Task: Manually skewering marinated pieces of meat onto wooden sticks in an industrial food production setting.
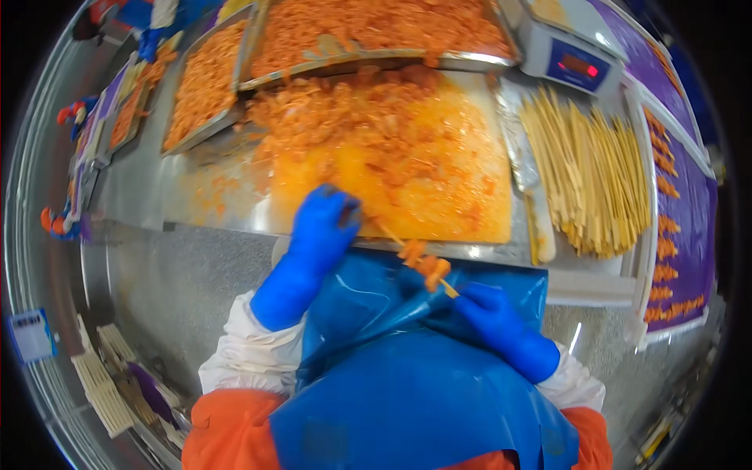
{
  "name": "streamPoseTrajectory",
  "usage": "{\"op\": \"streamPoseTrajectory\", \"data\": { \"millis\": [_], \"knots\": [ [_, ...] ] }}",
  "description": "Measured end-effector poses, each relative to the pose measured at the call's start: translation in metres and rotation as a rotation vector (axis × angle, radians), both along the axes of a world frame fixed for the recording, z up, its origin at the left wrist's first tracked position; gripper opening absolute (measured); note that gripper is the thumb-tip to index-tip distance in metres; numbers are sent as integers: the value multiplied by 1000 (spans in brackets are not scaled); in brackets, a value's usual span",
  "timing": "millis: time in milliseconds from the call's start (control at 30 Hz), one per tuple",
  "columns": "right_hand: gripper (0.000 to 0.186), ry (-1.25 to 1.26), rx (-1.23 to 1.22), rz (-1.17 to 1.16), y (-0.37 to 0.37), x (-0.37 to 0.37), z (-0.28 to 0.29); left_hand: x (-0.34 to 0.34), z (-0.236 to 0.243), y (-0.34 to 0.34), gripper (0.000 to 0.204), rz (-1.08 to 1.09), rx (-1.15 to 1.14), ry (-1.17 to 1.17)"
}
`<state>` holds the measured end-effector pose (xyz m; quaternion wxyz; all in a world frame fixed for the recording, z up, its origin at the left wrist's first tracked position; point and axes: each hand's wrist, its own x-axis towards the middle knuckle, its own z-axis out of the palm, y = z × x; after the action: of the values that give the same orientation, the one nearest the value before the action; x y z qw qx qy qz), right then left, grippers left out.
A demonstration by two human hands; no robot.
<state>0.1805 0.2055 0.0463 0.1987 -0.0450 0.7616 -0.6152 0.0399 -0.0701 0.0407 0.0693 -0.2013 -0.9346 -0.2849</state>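
Note:
My right hand [497,317], in a blue glove, is closed on the flat handle end of a wooden skewer. Several orange marinated meat pieces [424,265] are threaded along the skewer [389,233], which slants up and left over my blue apron. Its tip reaches toward my left hand [323,225], also gloved in blue. The left fingers are curled together at the near edge of the cutting board [489,207]; a small dark orange bit seems to be between them, but blur hides what it is. A loose heap of marinated meat [345,117] covers much of the board.
Behind the board stands a large metal tray of meat [376,27], with another tray [205,82] to its left. Wooden skewers [587,172] are piled at right below a scale [568,55]. Filled skewers lie on a purple tray [689,243]. Other people work at far left.

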Motion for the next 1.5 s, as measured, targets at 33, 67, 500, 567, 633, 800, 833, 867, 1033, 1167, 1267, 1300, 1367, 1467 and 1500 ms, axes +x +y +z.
{"op": "streamPoseTrajectory", "data": {
  "millis": [33,67,500,567,633,800,833,867,1033,1167,1267,1300,1367,1467,1500],
  "knots": [
    [16,-46,-20,-25,4,4,1,-2,1,1,13,-47,-40,22],
    [15,-96,-32,-57,8,7,1,-3,2,3,13,-99,-72,41],
    [10,124,41,-12,5,3,10,-25,28,-106,19,224,120,338],
    [14,155,80,-25,8,3,9,-48,20,-175,18,594,191,500],
    [16,33,-8,-55,6,6,5,-66,-26,-296,31,604,-155,356],
    [19,-237,-30,-95,-2,1,10,-76,-35,-276,41,512,-185,263],
    [19,-290,-43,-137,-2,3,4,-81,-27,-229,40,485,-48,197],
    [19,-342,-60,-175,-1,4,2,-81,-15,-183,39,459,85,131],
    [20,-236,-63,-174,7,7,6,-60,31,0,29,-264,99,78],
    [19,-29,78,-166,20,21,4,-67,13,65,21,-464,121,9],
    [19,-276,-42,-297,31,26,7,-74,5,89,19,-410,-153,-92],
    [19,-276,-48,-302,33,27,7,-74,7,88,19,-415,-158,-92],
    [20,-225,-59,-271,37,30,7,-73,15,77,17,-317,-9,-147],
    [20,-169,-75,-252,41,29,4,-50,35,62,15,-227,157,-411],
    [20,-170,-87,-248,39,26,4,-44,36,52,15,-221,146,-412]
  ]
}}
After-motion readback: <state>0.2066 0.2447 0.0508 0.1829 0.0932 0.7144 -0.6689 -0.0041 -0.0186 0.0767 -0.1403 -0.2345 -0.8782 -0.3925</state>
